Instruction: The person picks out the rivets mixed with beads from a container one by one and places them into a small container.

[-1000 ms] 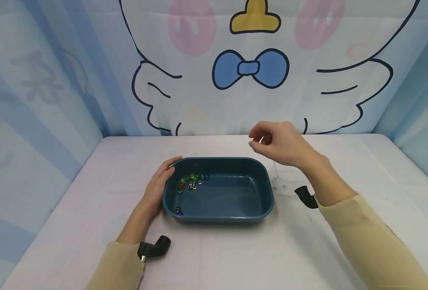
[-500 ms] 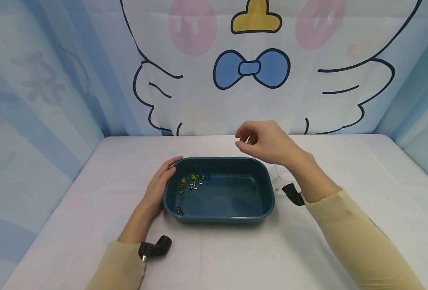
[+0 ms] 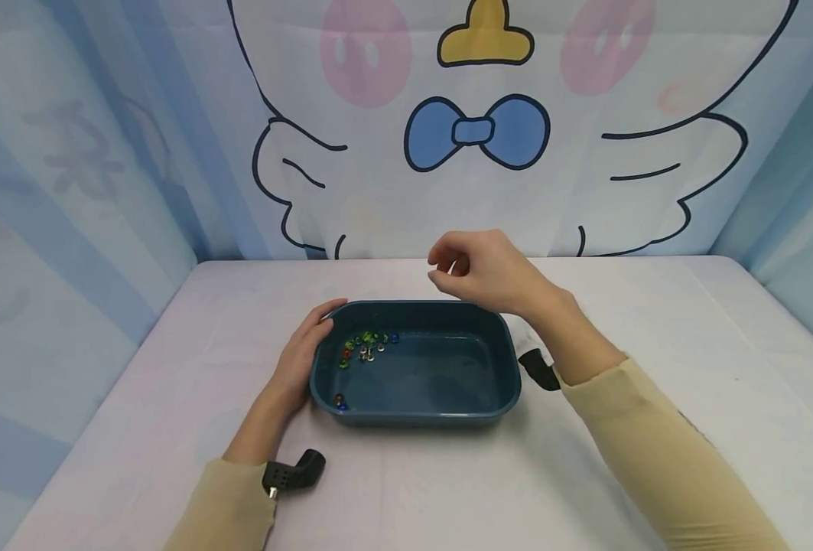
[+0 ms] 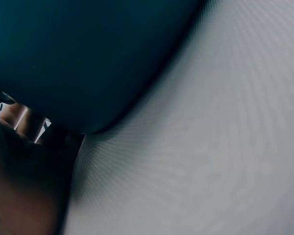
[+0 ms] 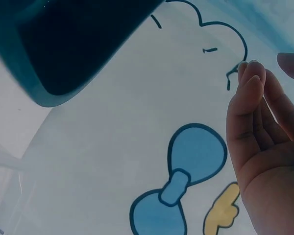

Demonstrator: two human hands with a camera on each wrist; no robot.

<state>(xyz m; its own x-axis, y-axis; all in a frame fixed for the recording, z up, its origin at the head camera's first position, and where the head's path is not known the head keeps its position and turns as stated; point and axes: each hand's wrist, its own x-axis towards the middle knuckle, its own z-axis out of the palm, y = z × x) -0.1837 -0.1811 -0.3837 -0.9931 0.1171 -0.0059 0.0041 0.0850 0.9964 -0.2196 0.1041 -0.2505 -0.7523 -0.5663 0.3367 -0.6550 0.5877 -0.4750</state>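
In the head view, a dark teal rectangular tub sits on the table. My left hand holds its left end, thumb at the rim and fingers around the outside of the far left corner. Inside the tub, small green and amber glass beads lie toward the far left. Several small shiny metallic pieces lie beside them. Two beads, one amber and one blue, rest in the near left corner. My right hand hovers over the tub's far rim, fingers loosely bent; the right wrist view shows thumb and fingertips apart, nothing between them.
To the right of the tub is a clear plastic container, mostly hidden by the right forearm in the head view. A white cloth covers the table. Behind it hangs a printed curtain with a blue bow tie.
My right hand has moved left, from beyond the tub's far right corner to above its far rim. The left hand, tub and beads stay where they were.
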